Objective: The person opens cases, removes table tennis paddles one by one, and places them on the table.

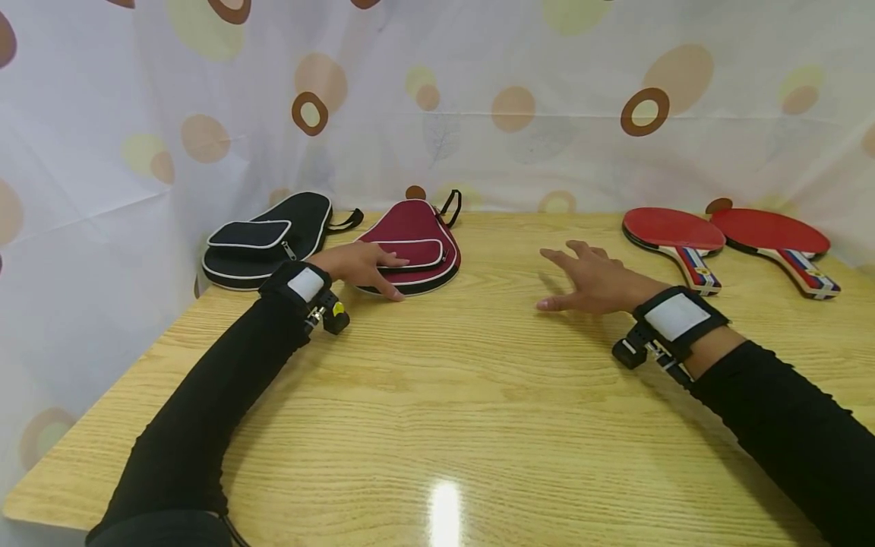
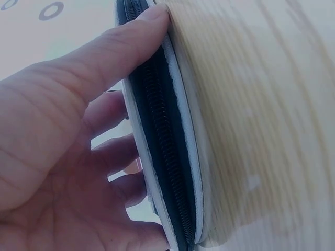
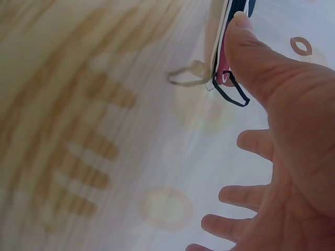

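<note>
Qty: 2 hands [image 1: 361,264] [image 1: 591,281], 2 TT bats [image 1: 673,227] [image 1: 772,231], 2 zip cases [image 1: 270,241] [image 1: 413,247], 2 wrist cams [image 1: 335,319] [image 1: 629,352], 1 tbl [image 1: 437,387].

Maroon case [image 1: 409,220] partly hidden; sleeves [image 1: 786,425] cropped

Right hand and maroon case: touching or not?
Apart. The head view shows it: a wide stretch of tabletop lies between the right hand and the maroon case.

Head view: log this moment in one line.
left hand: over maroon case | right hand: open above table | two paddles: far right
</note>
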### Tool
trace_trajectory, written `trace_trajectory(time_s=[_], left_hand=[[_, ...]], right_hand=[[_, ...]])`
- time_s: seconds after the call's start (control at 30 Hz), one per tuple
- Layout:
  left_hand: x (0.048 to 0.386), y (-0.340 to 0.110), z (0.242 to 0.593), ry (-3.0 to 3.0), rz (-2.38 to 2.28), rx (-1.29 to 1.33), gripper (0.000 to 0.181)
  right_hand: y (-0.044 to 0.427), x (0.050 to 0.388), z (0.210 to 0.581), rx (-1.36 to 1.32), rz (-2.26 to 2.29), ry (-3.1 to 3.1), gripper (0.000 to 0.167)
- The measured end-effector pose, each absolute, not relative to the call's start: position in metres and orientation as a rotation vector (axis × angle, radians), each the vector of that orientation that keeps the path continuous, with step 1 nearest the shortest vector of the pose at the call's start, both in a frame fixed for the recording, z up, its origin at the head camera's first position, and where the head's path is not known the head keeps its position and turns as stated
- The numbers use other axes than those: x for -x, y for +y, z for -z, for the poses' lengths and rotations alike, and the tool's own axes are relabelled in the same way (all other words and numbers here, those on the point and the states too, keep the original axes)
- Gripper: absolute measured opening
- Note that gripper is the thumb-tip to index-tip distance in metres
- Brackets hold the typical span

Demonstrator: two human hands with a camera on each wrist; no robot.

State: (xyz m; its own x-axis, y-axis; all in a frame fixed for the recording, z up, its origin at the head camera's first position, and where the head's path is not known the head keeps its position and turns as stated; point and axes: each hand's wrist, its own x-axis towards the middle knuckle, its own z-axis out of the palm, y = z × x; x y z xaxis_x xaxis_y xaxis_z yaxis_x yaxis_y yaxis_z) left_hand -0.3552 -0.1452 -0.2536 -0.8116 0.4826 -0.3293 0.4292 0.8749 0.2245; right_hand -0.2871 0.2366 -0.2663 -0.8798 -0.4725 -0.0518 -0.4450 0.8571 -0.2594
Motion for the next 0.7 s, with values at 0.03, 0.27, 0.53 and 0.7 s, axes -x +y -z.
trace_trajectory(time_s=[0.03, 0.27, 0.53, 0.7], left_hand=[[0.355, -0.146, 0.254, 2.667, -0.199, -0.671, 0.079], [0.354, -0.156, 0.253, 2.672, -0.200, -0.654, 0.079], [0.355, -0.165, 0.253, 2.670, -0.231, -0.609, 0.080], [0.353, -0.170, 0.251, 2.669, -0.236, -0.572, 0.081]], right_hand=[[0.237, 0.287, 0.266, 0.722, 0.368, 2.918, 0.092], [0.238, 0.287, 0.267, 0.727, 0.376, 2.916, 0.092], [0.236, 0.287, 0.267, 0.734, 0.364, 2.923, 0.091], [0.236, 0.287, 0.267, 0.729, 0.367, 2.920, 0.091]])
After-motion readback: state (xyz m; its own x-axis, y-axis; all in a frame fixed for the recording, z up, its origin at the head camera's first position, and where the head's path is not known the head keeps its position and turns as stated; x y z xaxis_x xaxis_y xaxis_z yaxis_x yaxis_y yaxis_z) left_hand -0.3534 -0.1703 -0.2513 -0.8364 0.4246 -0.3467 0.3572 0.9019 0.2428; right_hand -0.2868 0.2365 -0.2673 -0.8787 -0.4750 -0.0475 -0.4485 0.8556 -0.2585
